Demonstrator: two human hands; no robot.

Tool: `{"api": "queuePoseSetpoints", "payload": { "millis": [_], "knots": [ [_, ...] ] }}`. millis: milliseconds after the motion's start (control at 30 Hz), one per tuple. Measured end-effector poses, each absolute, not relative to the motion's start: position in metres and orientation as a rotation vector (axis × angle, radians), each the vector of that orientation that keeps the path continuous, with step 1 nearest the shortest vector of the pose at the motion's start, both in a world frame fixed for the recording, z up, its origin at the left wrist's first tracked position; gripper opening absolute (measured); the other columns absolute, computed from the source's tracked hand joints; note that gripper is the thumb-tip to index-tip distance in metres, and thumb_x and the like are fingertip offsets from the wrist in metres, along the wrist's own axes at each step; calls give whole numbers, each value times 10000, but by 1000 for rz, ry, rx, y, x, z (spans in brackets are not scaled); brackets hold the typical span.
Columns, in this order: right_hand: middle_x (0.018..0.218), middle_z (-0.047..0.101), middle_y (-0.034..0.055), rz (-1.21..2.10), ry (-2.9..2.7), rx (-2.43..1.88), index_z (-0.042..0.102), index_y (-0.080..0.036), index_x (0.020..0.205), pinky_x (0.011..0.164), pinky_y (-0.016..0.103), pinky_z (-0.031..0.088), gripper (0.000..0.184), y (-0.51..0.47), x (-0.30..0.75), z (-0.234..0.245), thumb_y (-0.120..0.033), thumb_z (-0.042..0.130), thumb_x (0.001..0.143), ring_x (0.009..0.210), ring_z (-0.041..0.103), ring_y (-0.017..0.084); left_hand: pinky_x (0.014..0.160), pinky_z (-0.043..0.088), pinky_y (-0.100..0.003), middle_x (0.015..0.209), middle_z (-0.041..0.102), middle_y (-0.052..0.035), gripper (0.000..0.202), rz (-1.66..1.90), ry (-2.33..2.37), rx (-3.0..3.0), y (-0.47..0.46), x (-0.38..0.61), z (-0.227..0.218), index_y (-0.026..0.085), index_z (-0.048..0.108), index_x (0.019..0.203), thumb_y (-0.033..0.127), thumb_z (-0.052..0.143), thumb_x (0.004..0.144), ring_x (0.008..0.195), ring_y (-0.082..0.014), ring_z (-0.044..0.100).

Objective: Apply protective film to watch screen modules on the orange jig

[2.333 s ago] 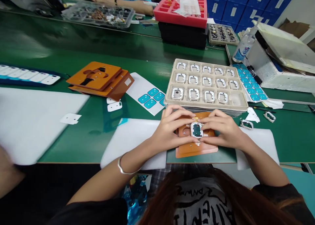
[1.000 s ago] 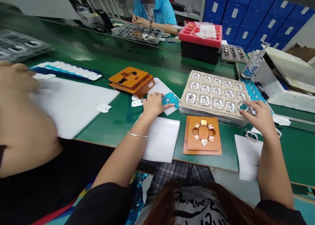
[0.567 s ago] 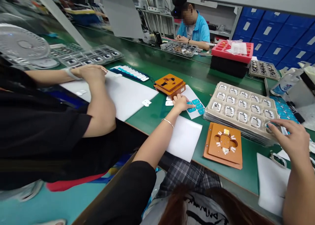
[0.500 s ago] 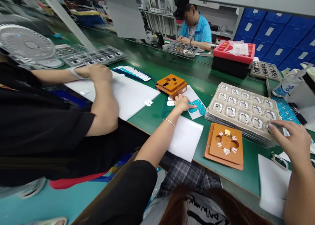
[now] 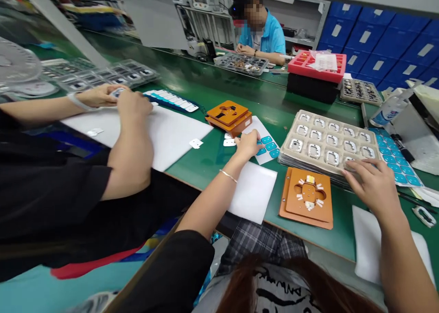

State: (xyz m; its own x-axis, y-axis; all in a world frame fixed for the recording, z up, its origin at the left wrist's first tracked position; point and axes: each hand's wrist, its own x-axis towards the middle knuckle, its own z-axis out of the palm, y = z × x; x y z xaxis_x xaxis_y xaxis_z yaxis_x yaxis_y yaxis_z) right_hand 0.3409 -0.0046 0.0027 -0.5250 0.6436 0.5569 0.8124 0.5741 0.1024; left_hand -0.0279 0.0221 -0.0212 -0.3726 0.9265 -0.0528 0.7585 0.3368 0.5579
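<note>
My left hand (image 5: 248, 145) rests at a white sheet (image 5: 268, 132) bearing blue rounded stickers (image 5: 270, 146). Its fingers are apart, the fingertips at the sheet's left side; no object shows in them. My right hand (image 5: 373, 183) reaches over the front right of a beige tray (image 5: 291, 158) of silver frame-shaped parts (image 5: 314, 151). Its fingers are spread and touch the tray around a front-row part, partly hiding it. Between my hands lies an orange fixture (image 5: 308, 203) with a shaped recess and white tabs. Another orange fixture (image 5: 228, 113) stands beyond my left hand.
At left a co-worker's hands (image 5: 128, 103) hold a small part over a white foam sheet (image 5: 171, 135). White pads (image 5: 255, 192) lie at the front edge. Right are a blue sticker sheet (image 5: 398, 160), a loose frame (image 5: 424, 216) and a bottle (image 5: 387, 112). A red bin (image 5: 295, 66) stands behind.
My right hand has moved left along the tray's front row, from its right corner. My left hand stays by the stickers. The co-worker's hands have lifted a small part into view.
</note>
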Motion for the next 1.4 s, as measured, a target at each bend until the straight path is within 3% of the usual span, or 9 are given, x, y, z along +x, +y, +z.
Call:
{"api": "queuePoseSetpoints", "payload": {
  "millis": [133, 300, 433, 600, 800, 1033, 1200, 1300, 1400],
  "knots": [
    [912, 777, 116, -254, -2367, -1153, 765, -186, 1036, 848, 462, 486, 337, -3, 344, 5, -415, 524, 985, 962, 620, 317, 937, 489, -378, 1056, 718, -65, 282, 882, 2163, 1634, -1, -16, -9, 216, 539, 1088, 97, 606, 841, 1009, -221, 668],
    [837, 758, 68, 49, -2234, -1107, 774, -251, 997, 764, 433, 502, 244, 1, 345, 9, -431, 627, 923, 822, 623, 264, 791, 547, -343, 855, 705, -23, 43, 1569, 1390, 2258, -35, 21, -2, 212, 618, 851, 185, 587, 865, 811, -170, 662],
    [881, 749, 47, 147, -2103, -1045, 772, -273, 1046, 750, 402, 503, 194, -12, 335, 20, -351, 646, 922, 767, 640, 214, 805, 566, -366, 891, 715, -18, 274, 1311, 686, 2683, -54, 46, -7, 256, 684, 974, 67, 529, 848, 863, -172, 655],
    [872, 720, 31, 441, -2049, -899, 773, -272, 1075, 681, 313, 533, 197, -43, 312, 32, -255, 629, 942, 763, 653, 162, 787, 559, -327, 1002, 740, -44, 314, 1091, 663, 2708, -59, 50, -12, 232, 607, 1203, 86, 521, 939, 896, -162, 656],
    [800, 728, 27, 782, -2121, -1037, 754, -213, 954, 529, 227, 537, 121, -62, 301, 30, -282, 668, 905, 614, 648, 121, 798, 437, -375, 1022, 783, 9, 255, 1035, 687, 2835, -59, 42, -7, 269, 630, 1078, 96, 573, 899, 932, -196, 627],
    [586, 645, -64, 822, -2380, -1047, 662, -197, 864, 507, 195, 430, 94, -60, 305, 27, -201, 753, 839, 511, 599, 88, 805, 325, -423, 1091, 773, -6, 271, 873, 658, 2994, -58, 37, 0, 258, 678, 1092, 168, 526, 887, 927, -240, 557],
    [905, 721, 32, 640, -2398, -990, 702, -193, 993, 575, 228, 487, 224, -59, 308, 35, -313, 793, 827, 653, 646, 117, 831, 332, -439, 1143, 759, -41, 309, 832, 650, 2915, -62, 38, -1, 221, 682, 1155, 233, 537, 882, 969, -264, 542],
    [1215, 708, 104, 559, -2403, -968, 725, -199, 1059, 750, 290, 570, 221, -57, 311, 35, -293, 757, 862, 971, 715, 198, 866, 339, -448, 1156, 758, -39, 318, 792, 650, 2879, -64, 39, -1, 235, 683, 1173, 253, 544, 888, 1006, -268, 558],
    [1271, 708, 104, 458, -2480, -948, 742, -199, 1056, 903, 401, 571, 196, -54, 313, 32, -287, 739, 881, 1094, 702, 256, 857, 345, -448, 1154, 755, -39, 270, 796, 639, 2877, -64, 39, 0, 245, 702, 1108, 272, 553, 885, 1012, -271, 567]
  ]
}}
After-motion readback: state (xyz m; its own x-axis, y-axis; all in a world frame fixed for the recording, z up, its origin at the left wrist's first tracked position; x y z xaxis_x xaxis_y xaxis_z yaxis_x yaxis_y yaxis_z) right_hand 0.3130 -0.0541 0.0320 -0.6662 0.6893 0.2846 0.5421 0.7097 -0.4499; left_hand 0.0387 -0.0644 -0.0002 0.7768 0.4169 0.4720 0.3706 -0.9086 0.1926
